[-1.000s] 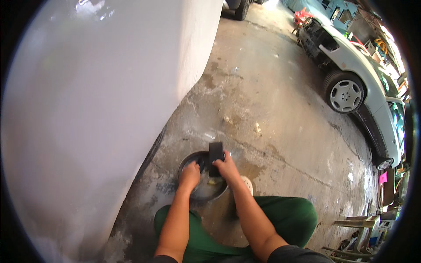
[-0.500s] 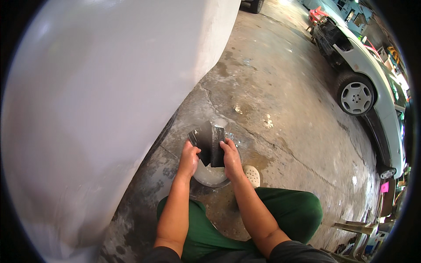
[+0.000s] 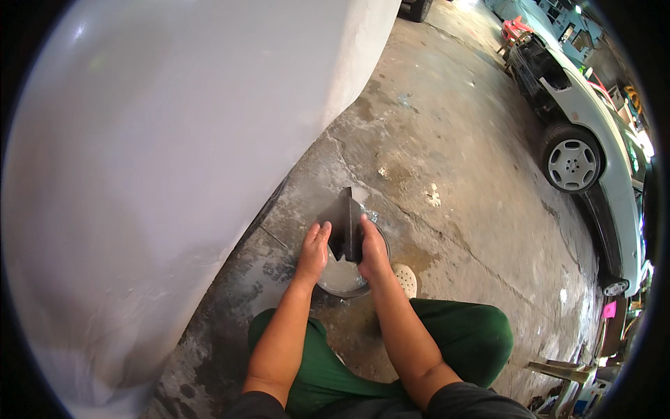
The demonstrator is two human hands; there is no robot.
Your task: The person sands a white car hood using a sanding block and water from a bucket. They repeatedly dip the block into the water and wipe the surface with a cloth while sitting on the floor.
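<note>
Both my hands are together over a round bucket point(image 3: 342, 295) of cloudy water on the floor. Between them is a dark sheet of sandpaper point(image 3: 338, 222), folded and standing on edge, with a dark block-like piece against its right side. My left hand point(image 3: 313, 253) is at the sheet's left flap, fingers pointing forward and close together. My right hand point(image 3: 373, 250) grips the right side, thumb along the near face. The hands and the folds hide part of the sheet and the block.
A large pale car body panel point(image 3: 174, 140) fills the left side, close to my left arm. On the right stands a silver car point(image 3: 614, 188) with its front stripped. Wet, stained concrete point(image 3: 481, 181) lies between. A stool-like frame point(image 3: 562, 370) is at lower right.
The sandpaper has turned and folded narrower, now seen more edge-on. My left fingers have straightened along its side, and the right hand has shifted around the block. The view has shifted slightly.
</note>
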